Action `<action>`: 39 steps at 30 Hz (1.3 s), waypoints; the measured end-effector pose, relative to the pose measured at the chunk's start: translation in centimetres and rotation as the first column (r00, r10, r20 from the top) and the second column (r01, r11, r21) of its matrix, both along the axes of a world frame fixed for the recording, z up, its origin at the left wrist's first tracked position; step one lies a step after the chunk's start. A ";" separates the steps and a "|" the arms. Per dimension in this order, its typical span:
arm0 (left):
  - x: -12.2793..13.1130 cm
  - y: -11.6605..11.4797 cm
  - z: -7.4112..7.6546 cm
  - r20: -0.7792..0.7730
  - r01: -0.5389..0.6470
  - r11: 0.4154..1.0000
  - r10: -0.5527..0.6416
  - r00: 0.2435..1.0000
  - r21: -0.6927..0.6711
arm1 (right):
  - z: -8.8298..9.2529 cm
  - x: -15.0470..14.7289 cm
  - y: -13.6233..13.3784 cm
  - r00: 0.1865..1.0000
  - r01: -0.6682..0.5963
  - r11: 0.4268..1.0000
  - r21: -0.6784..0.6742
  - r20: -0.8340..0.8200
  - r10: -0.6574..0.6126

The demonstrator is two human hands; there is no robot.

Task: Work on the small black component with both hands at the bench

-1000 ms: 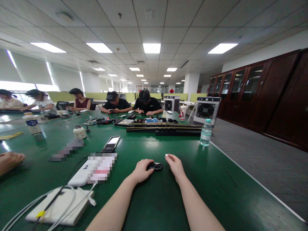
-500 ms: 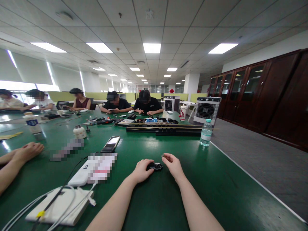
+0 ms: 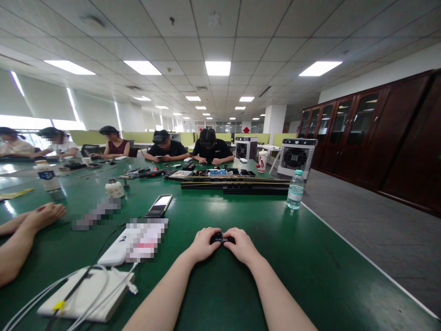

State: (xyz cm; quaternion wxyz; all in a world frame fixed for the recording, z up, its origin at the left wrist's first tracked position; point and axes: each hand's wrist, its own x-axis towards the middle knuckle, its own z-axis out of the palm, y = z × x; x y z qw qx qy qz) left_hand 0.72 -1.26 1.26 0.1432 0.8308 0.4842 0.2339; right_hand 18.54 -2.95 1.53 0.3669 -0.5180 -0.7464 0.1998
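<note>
Black part (image 3: 222,239) held from both ends

The black part lies low over the green table (image 3: 220,294), straight ahead of the wearer; the left hand (image 3: 203,243) curls round its left end, fingers narrow and thumb at the near side; the right hand (image 3: 242,244) holds the right end likewise, fingers bent over the far side, thumb tips close together; the fingers cover much of the part, so whether anything small is pinched with it, I cannot tell.

Left of the arms sit a white pack (image 3: 114,248) marked 2, a blurred-out paper (image 3: 153,232) against it and a phone (image 3: 163,202) just beyond; nearer, cables (image 3: 99,299) trail over a white box (image 3: 82,294); a co-worker's hands (image 3: 43,216) rest at the far left, well apart.

Ahead, long black rails (image 3: 237,187) run across the table, screening the lower part of the clutter behind; a water bottle (image 3: 295,191) stands upright near their right end, by the table edge; a jar (image 3: 114,188) stands left of the phone; two more people (image 3: 167,151) sit beyond the rails.
</note>
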 end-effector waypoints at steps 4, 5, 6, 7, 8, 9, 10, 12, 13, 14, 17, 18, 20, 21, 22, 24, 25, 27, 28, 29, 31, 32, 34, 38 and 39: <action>0.1 -0.1 0.1 -0.003 -0.010 1.000 0.010 1.000 -0.005 | -0.2 -0.1 -0.1 0.998 0.021 1.000 -0.009 0.057 -0.021; 0.1 -0.1 0.1 -0.003 -0.010 1.000 0.010 1.000 -0.007 | -0.3 -0.1 -0.1 0.998 0.022 1.000 -0.018 0.052 -0.021; 0.1 -0.1 0.1 -0.003 -0.009 1.000 0.009 1.000 -0.008 | -0.3 0.0 0.0 0.999 0.019 0.999 -0.027 0.045 -0.018; 0.1 -0.1 0.2 -0.003 -0.008 1.000 0.008 1.000 -0.009 | -0.4 0.0 0.0 0.999 0.016 0.999 -0.037 0.035 -0.014; 0.1 -0.1 0.2 -0.004 -0.008 1.000 0.008 1.000 -0.009 | -0.4 0.0 0.1 1.000 0.011 0.999 -0.047 0.022 -0.010; 0.0 -0.1 0.1 -0.004 -0.009 1.000 0.009 1.000 -0.009 | -0.5 0.1 0.2 1.000 0.003 0.998 -0.057 0.005 -0.003; 0.0 -0.1 0.1 -0.004 -0.012 1.000 0.012 1.000 -0.010 | -0.5 0.1 0.2 1.000 -0.005 0.998 -0.067 -0.016 0.004; 0.0 -0.1 0.1 -0.003 -0.015 1.000 0.015 1.000 -0.011 | -0.6 0.2 0.3 0.998 -0.019 0.997 -0.080 -0.069 0.014; 0.0 -0.1 0.0 -0.003 -0.015 1.000 0.015 1.000 -0.011 | -0.6 0.2 0.3 0.995 -0.025 0.996 -0.083 -0.097 0.017; 0.0 -0.1 0.0 -0.005 -0.014 1.000 0.014 1.000 -0.012 | -0.6 0.3 0.3 0.992 -0.029 0.996 -0.086 -0.124 0.018; 0.0 -0.1 0.1 -0.009 -0.015 1.000 0.015 1.000 -0.016 | -0.5 0.3 0.3 0.985 -0.026 0.994 -0.102 -0.172 0.008; 0.1 -0.1 0.1 -0.008 -0.018 1.000 0.018 1.000 -0.019 | -0.5 0.4 0.3 0.984 -0.020 0.994 -0.106 -0.177 0.001; 0.1 -0.2 0.1 -0.005 -0.019 1.000 0.019 1.000 -0.022 | -0.5 0.4 0.3 0.984 -0.011 0.993 -0.114 -0.176 -0.009; 0.1 -0.2 0.1 -0.002 -0.018 1.000 0.018 1.000 -0.023 | -0.6 0.4 0.3 0.985 -0.010 0.993 -0.116 -0.172 -0.010; 0.1 -0.2 0.1 -0.001 -0.017 1.000 0.017 1.000 -0.024 | -0.6 0.4 0.4 0.986 -0.010 0.993 -0.119 -0.169 -0.011; 0.0 -0.2 0.1 0.002 -0.017 1.000 0.017 1.000 -0.025 | -0.6 0.5 0.4 0.986 -0.012 0.992 -0.126 -0.165 -0.009; 0.0 -0.1 0.1 0.003 -0.021 0.999 0.021 1.000 -0.026 | -0.7 0.5 0.5 0.986 -0.013 0.991 -0.130 -0.165 -0.009; 0.0 -0.1 0.0 0.004 -0.033 0.999 0.033 0.999 -0.029 | -0.7 0.5 0.5 0.986 -0.014 0.990 -0.138 -0.169 -0.010; 0.0 -0.1 0.0 0.005 -0.038 0.999 0.038 0.999 -0.030 | -0.8 0.5 0.5 0.985 -0.016 0.990 -0.141 -0.171 -0.009; 0.0 -0.1 0.0 0.004 -0.039 0.999 0.039 0.999 -0.029 | -0.8 0.5 0.5 0.985 -0.019 0.990 -0.142 -0.172 -0.006; 0.0 0.0 -0.1 0.001 -0.032 0.999 0.032 0.999 -0.023 | -0.8 0.5 0.5 0.985 -0.023 0.989 -0.145 -0.172 -0.002; 0.0 0.0 -0.1 0.000 -0.027 0.999 0.027 1.000 -0.019 | -0.8 0.5 0.5 0.985 -0.024 0.989 -0.146 -0.170 -0.001; -0.1 0.0 -0.1 -0.002 -0.021 1.000 0.021 1.000 -0.012 | -0.8 0.6 0.5 0.986 -0.025 0.989 -0.146 -0.167 0.000; 0.0 -0.1 0.0 -0.007 -0.026 1.000 0.026 1.000 -0.010 | -0.8 0.6 0.6 0.985 -0.028 0.991 -0.134 -0.174 0.005; 0.0 -0.1 -0.1 -0.008 -0.027 1.000 0.027 1.000 -0.009 | -0.8 0.6 0.6 0.985 -0.028 0.990 -0.135 -0.172 0.004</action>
